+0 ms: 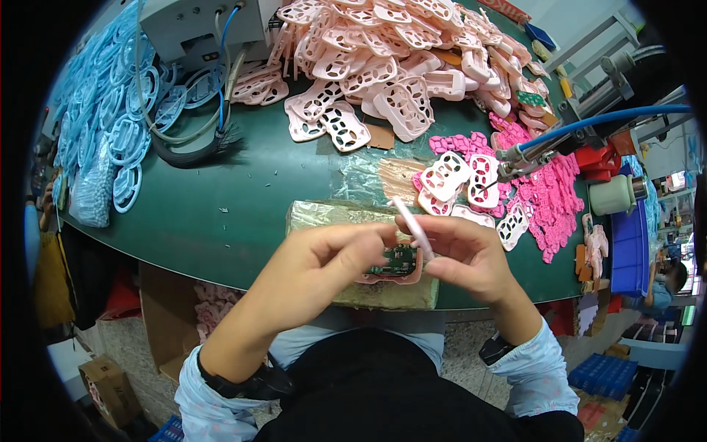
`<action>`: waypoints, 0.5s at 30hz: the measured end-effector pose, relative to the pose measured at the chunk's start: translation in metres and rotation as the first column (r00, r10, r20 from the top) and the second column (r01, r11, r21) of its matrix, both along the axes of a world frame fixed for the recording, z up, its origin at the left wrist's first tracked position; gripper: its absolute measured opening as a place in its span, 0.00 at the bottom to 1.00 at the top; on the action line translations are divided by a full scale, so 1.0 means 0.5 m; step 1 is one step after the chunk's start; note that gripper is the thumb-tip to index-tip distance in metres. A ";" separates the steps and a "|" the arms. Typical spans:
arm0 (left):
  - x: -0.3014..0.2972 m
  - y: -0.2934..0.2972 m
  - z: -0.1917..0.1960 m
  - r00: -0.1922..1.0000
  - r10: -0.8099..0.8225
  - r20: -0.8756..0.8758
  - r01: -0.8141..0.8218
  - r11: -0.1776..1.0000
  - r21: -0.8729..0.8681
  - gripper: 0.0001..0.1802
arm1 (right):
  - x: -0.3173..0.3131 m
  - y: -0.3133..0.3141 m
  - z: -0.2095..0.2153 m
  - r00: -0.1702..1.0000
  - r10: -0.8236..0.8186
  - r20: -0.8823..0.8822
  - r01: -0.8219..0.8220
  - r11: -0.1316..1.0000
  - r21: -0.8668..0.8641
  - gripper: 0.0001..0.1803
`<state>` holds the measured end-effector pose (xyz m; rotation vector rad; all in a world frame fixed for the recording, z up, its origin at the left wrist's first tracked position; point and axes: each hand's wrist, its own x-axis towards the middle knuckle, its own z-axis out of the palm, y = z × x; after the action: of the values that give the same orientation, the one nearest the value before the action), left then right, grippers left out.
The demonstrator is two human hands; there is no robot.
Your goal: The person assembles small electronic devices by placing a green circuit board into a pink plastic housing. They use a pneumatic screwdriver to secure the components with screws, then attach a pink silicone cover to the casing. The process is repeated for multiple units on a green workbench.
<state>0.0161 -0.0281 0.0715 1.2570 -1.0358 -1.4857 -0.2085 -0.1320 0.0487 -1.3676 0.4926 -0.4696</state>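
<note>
The green desk (243, 199) carries a heap of pale pink shells (383, 51) at twelve o'clock and a spread of blue shells (118, 110) at ten. A grey machine (199, 26) stands at eleven, its cables (199, 140) trailing onto the top. Magenta pads (549, 199) and white-and-pink shells (456, 180) lie at three. A foil-wrapped block (331, 217) sits at the near edge, six o'clock.

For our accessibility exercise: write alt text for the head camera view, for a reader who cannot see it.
Two hands hold a small green circuit board in a pink shell: left hand grips it, right hand holds a white stick. Beyond, on the green table, lie pink shells and blue rings.
</note>
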 end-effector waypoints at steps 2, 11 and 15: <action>0.011 0.014 -0.012 0.864 0.040 0.502 0.097 0.965 -0.245 0.39 | -0.012 -0.008 -0.026 0.998 0.004 0.064 -0.013 0.991 0.130 0.29; -0.020 0.035 -0.104 0.950 0.113 0.291 -0.039 0.967 -0.250 0.43 | -0.020 0.012 -0.057 0.995 -0.002 0.099 -0.011 0.992 0.126 0.28; -0.027 0.040 -0.103 0.984 0.172 -0.042 -0.177 0.962 -0.207 0.43 | -0.011 0.032 -0.039 0.999 -0.020 -0.035 0.010 0.964 -0.267 0.29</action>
<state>0.0024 -0.0080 0.0200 1.1470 -1.0102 -1.2203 -0.2140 -0.1158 0.0291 -1.6350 0.4829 -0.5381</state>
